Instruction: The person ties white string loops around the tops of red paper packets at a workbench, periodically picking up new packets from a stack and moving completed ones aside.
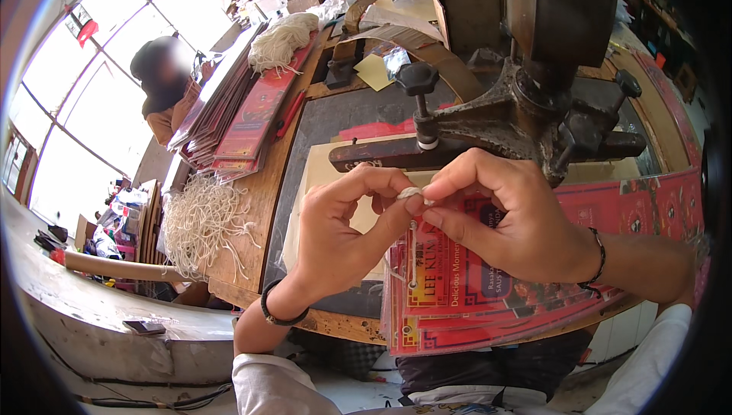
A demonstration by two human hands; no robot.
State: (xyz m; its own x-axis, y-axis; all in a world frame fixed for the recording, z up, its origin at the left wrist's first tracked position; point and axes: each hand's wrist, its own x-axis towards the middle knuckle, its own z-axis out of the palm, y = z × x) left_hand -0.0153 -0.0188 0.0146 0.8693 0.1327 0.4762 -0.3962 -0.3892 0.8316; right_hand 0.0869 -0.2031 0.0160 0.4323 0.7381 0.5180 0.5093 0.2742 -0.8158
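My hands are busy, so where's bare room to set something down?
The wooden strip looks bare between the loose cords and the dark mat; so does the mat's left side, between wood and pale board. It's crowded below your right hand, on the stacked red sheets, and around the metal frame.

Lg paned window (80,91) on L, bright daylight, wooden worktbl (263,205)

I pinched the cream cord (413,194), twisted and bunched, between the fingertips of my left hand (335,228) and right hand (515,217), with a straight length running down the left end of the top sheet. The long, glossy red sheets (488,301), printed with yellow and dark blue, lay flat in an uneven, overlapping stack at the near edge of the counter (267,194).
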